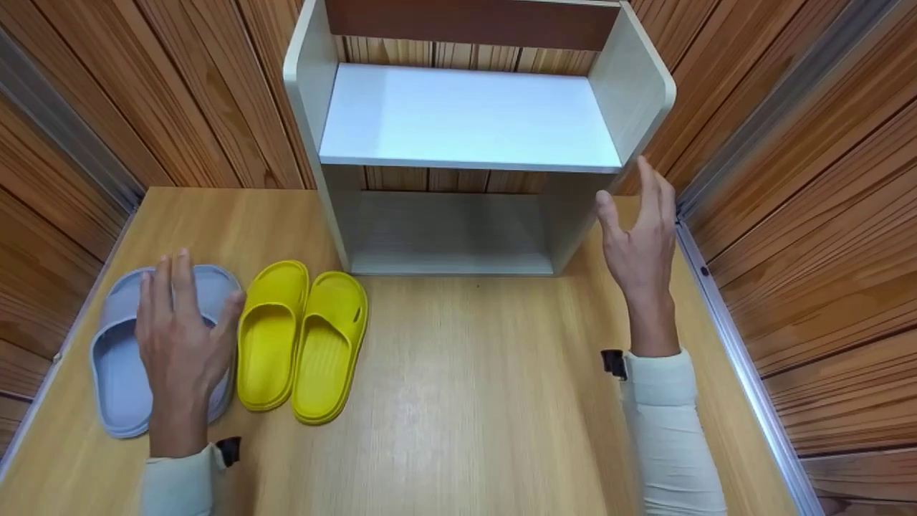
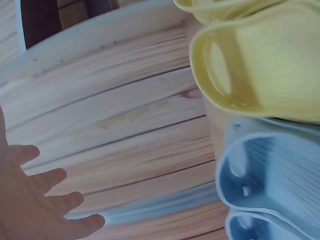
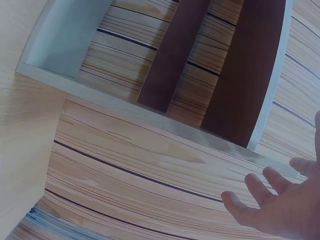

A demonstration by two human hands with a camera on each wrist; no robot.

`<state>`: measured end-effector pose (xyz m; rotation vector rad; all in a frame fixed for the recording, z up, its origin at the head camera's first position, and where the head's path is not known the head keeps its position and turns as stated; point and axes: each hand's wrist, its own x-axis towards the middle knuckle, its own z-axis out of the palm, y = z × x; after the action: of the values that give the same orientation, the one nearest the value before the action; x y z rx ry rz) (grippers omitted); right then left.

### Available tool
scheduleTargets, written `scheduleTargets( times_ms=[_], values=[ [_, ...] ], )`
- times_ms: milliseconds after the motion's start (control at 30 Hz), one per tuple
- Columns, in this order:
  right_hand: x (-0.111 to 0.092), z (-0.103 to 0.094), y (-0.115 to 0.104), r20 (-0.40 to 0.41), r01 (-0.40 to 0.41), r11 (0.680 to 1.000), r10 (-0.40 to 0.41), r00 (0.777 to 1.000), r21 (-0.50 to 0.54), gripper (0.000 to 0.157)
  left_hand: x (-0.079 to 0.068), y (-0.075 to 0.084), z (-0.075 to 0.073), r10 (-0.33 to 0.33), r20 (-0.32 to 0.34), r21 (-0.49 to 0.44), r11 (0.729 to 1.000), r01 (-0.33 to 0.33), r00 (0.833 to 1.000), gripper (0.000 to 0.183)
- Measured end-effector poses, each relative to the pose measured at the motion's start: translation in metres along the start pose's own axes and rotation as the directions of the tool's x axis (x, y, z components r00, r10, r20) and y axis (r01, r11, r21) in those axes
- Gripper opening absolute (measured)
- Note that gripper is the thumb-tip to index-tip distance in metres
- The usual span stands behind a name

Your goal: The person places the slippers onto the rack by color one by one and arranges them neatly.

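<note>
My left hand hovers over a pair of grey-blue slippers, its fingers spread and holding nothing. It covers part of the pair in the head view. Just right of them lies a pair of yellow slippers, side by side, toes towards the shelf. In the left wrist view the yellow slipper and the blue slipper appear apart from the fingers. My right hand is raised beside the right panel of a small two-tier shelf, fingers extended, with nothing in its grasp.
The shelf stands against wood-plank walls on a wood-grain floor. A brown back board spans its top. Metal trim edges the floor on the right. Neither visible shelf tier bears anything.
</note>
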<state>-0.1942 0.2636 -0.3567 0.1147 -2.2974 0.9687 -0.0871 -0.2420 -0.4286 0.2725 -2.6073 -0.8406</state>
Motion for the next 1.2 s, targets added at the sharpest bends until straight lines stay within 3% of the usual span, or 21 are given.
scheduleTargets(
  times_ms=[267, 467, 700, 967, 1100, 1200],
  values=[
    [0.013, -0.001, 0.002, 0.003, -0.023, 1.000, 0.023, 1.000, 0.011, 0.070, -0.001, -0.026, -0.011, -0.174, 0.119, 0.005, 0.985, 0.175, 0.977, 0.085],
    [0.024, -0.006, 0.001, 0.020, -0.103, 0.995, 0.103, 0.994, -0.003, 0.074, -0.002, -0.046, -0.019, -0.236, 0.151, 0.058, 0.972, 0.229, 0.960, 0.083],
    [0.033, -0.003, 0.001, 0.051, -0.188, 0.980, 0.185, 0.981, 0.068, 0.076, -0.003, -0.069, -0.030, -0.308, 0.152, 0.053, 0.951, 0.303, 0.939, 0.083],
    [0.042, 0.003, 0.002, 0.056, -0.170, 0.959, 0.162, 0.985, 0.226, 0.075, -0.006, -0.091, -0.032, -0.349, 0.168, 0.043, 0.937, 0.347, 0.922, 0.086],
    [0.047, 0.005, 0.004, 0.087, -0.197, 0.934, 0.179, 0.980, 0.298, 0.075, -0.006, -0.100, -0.031, -0.394, 0.182, 0.031, 0.918, 0.396, 0.901, 0.087],
    [0.051, 0.007, 0.005, 0.123, -0.244, 0.903, 0.213, 0.969, 0.354, 0.075, -0.004, -0.108, -0.031, -0.462, 0.193, -0.032, 0.879, 0.476, 0.866, 0.085]
  ],
)
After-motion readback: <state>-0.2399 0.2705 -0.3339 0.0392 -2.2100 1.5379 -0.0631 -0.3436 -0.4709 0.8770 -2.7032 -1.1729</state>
